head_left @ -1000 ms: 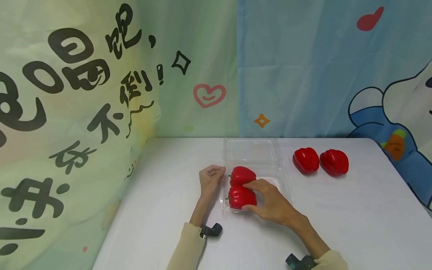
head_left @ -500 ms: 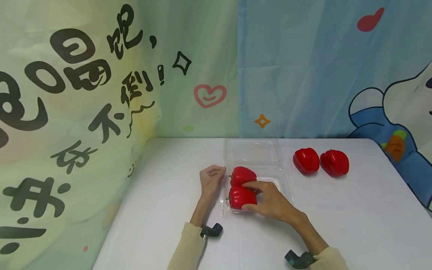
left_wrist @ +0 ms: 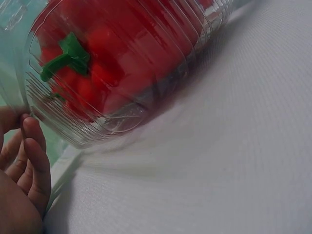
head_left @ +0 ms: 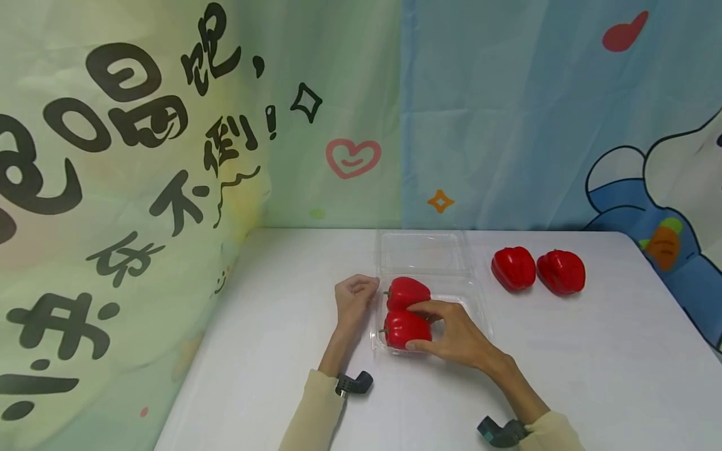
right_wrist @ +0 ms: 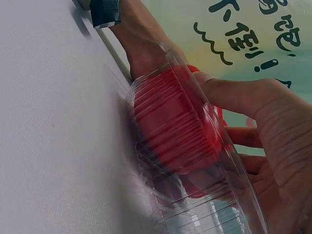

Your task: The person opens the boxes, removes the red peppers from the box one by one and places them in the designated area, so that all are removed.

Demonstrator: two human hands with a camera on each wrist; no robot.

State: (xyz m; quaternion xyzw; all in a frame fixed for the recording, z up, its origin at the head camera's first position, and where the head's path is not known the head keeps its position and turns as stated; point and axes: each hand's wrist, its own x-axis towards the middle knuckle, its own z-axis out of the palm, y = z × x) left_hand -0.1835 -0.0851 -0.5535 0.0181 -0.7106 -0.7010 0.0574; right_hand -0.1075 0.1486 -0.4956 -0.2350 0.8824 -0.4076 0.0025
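Note:
A clear plastic clamshell box stands with its base toward me, holding two red bell peppers in its left half. My right hand grips the nearer bell pepper, thumb on the near side and fingers on the far side. Just behind it lies the farther bell pepper, stem pointing left. At the box's left edge, my left hand pinches the rim; the left wrist view shows its fingertips on the plastic near a green stem. In the right wrist view, the box wall partly covers the red pepper.
The box's transparent lid lies folded back toward the rear table edge. Two more red bell peppers, a left one and a right one, sit side by side to the right. A printed curtain hangs behind the white table.

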